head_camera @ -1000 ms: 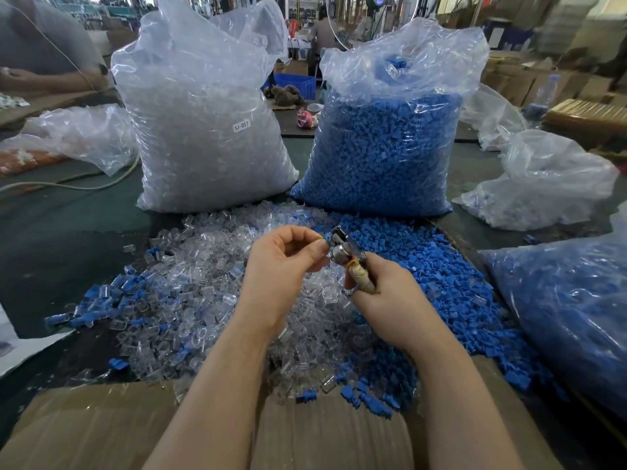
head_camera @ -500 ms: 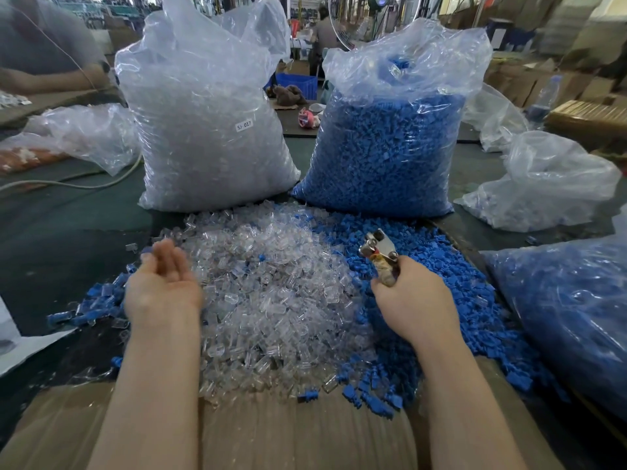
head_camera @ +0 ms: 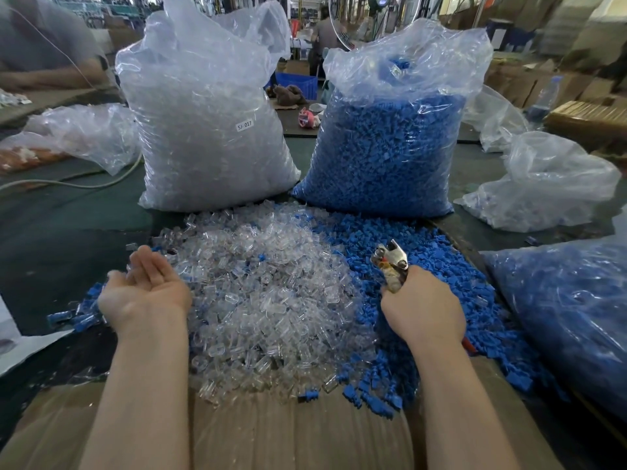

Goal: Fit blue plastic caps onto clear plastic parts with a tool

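Observation:
A heap of clear plastic parts (head_camera: 271, 290) covers the middle of the cardboard sheet (head_camera: 298, 435), with a heap of loose blue caps (head_camera: 451, 293) to its right. My right hand (head_camera: 422, 308) grips a metal plier-like tool (head_camera: 392, 262) over the blue heap, jaws pointing up and away. My left hand (head_camera: 149, 290) hovers palm up with straight fingers at the left edge of the clear heap, holding nothing. Below and beside it lies a small pile of assembled blue-and-clear pieces (head_camera: 78, 313).
A tall bag of clear parts (head_camera: 210, 130) and a tall bag of blue caps (head_camera: 390, 144) stand behind the heaps. Another blue-filled bag (head_camera: 570, 317) lies at the right, crumpled clear bags (head_camera: 543, 184) beyond it. A person's arm (head_camera: 51, 72) rests far left.
My left hand left the tool, swung out to the left and opened palm up beside the assembled pile. My right hand moved slightly right and down with the tool.

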The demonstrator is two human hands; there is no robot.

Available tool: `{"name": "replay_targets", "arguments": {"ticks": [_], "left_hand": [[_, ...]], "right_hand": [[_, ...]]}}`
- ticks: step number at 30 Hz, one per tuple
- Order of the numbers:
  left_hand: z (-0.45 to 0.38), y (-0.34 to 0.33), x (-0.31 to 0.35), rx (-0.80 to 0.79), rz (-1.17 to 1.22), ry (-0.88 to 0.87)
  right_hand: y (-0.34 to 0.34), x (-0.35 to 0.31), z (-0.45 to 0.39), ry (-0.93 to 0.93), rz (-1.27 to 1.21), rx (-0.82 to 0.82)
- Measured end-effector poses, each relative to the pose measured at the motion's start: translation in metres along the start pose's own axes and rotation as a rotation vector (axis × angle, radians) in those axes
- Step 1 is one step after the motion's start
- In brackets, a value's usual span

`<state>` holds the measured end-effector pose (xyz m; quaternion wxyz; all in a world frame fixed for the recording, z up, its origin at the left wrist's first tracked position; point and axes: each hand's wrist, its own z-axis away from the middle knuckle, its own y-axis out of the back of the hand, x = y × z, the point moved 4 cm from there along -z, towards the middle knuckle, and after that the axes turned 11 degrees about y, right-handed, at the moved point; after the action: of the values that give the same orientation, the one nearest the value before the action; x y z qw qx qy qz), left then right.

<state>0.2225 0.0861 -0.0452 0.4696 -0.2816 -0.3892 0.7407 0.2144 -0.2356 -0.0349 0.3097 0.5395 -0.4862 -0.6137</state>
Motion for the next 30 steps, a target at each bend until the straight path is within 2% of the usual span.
{"name": "replay_targets", "arguments": {"ticks": [2, 4, 7, 10, 12, 16, 20, 25, 30], "left_hand": [[0.005, -0.006, -0.008, 0.008, -0.261, 0.000], [0.009, -0.006, -0.022, -0.022, -0.673, -0.036], [0.021, -0.010, -0.049, -0.166, -1.330, -0.102], [0.035, -0.005, -0.082, -0.368, -1.875, -0.170], [0.039, 0.003, -0.098, -0.470, -2.114, -0.209], [0.037, 0.013, -0.114, -0.502, -2.529, -0.396], [0.038, 0.017, -0.119, -0.475, -2.623, -0.477], [0.035, 0.017, -0.117, -0.491, -2.553, -0.545], [0.036, 0.015, -0.120, -0.518, -2.524, -0.578]], "right_hand": [[-0.001, -0.002, 0.000, 0.009, 0.009, -0.020], [-0.004, -0.004, 0.000, 0.034, 0.023, -0.059], [-0.007, -0.007, 0.002, 0.053, 0.040, -0.104], [-0.008, -0.008, 0.002, 0.054, 0.045, -0.133], [-0.008, -0.008, 0.002, 0.054, 0.041, -0.141], [-0.007, -0.009, 0.001, 0.067, 0.025, -0.107], [-0.006, -0.010, 0.000, 0.068, -0.001, -0.028], [-0.009, -0.010, -0.003, 0.086, -0.052, 0.004], [-0.003, -0.014, -0.004, 0.144, -0.200, 0.121]]}}
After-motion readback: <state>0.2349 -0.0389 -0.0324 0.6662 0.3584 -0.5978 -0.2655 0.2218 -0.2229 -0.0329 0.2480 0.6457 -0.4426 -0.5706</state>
